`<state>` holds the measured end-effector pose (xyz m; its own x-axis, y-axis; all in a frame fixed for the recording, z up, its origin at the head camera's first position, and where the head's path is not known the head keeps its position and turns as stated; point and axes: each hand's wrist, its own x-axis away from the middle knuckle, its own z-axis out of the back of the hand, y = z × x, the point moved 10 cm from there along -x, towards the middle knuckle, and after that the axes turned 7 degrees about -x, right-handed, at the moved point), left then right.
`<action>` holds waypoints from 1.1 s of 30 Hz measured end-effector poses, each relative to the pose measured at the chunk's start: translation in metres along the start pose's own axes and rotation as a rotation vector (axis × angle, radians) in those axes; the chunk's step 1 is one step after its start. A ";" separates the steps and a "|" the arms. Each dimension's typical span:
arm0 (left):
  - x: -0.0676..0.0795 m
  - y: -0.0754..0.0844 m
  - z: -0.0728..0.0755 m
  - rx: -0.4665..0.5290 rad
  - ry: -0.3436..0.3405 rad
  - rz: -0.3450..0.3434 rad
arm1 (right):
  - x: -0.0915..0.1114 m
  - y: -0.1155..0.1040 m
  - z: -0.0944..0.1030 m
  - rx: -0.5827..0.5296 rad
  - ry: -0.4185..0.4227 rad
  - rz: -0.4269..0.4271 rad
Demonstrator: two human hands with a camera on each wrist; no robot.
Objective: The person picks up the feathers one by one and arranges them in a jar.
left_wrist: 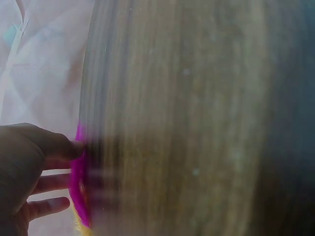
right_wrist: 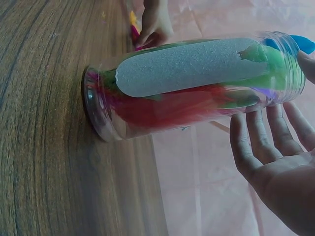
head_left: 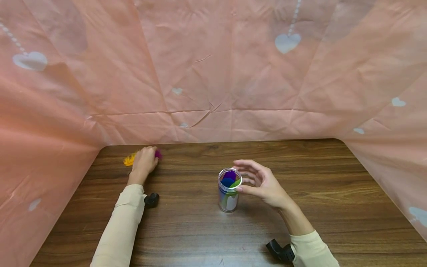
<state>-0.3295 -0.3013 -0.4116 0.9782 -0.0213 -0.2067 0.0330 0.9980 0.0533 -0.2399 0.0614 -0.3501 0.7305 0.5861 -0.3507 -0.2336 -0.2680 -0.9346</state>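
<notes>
My left hand (head_left: 143,163) is at the back left of the table, over a yellow feather (head_left: 129,159) and a magenta feather (head_left: 158,154). In the left wrist view its thumb and fingers pinch the magenta feather (left_wrist: 76,189), and a bit of yellow shows below. A clear jar (head_left: 227,204) stands upright near the middle, with blue, purple and green feathers visible through its mouth. Red feathers (right_wrist: 172,108) show through its side beneath a whitish label (right_wrist: 182,66). My right hand (head_left: 263,183) holds the jar near its threaded rim, thumb and fingers curved around it.
The wood-grain table (head_left: 186,237) is bordered by a pink cloth (head_left: 213,74) with white hearts at the back and sides. A black wrist camera (head_left: 151,200) is on the left arm, another (head_left: 280,252) on the right.
</notes>
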 end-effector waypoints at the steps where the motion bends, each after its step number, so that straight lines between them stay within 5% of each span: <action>1: 0.000 0.000 0.000 0.002 0.004 0.000 | 0.000 0.000 0.000 0.001 0.000 0.001; 22: -0.006 0.005 -0.003 0.005 0.042 -0.021 | -0.006 0.001 -0.002 0.009 0.009 0.009; 33: -0.005 0.008 0.001 0.097 0.042 -0.007 | -0.011 0.001 -0.002 0.014 0.022 0.006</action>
<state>-0.3343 -0.2934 -0.4087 0.9684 -0.0242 -0.2481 0.0620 0.9874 0.1458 -0.2471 0.0536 -0.3467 0.7430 0.5674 -0.3550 -0.2470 -0.2604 -0.9334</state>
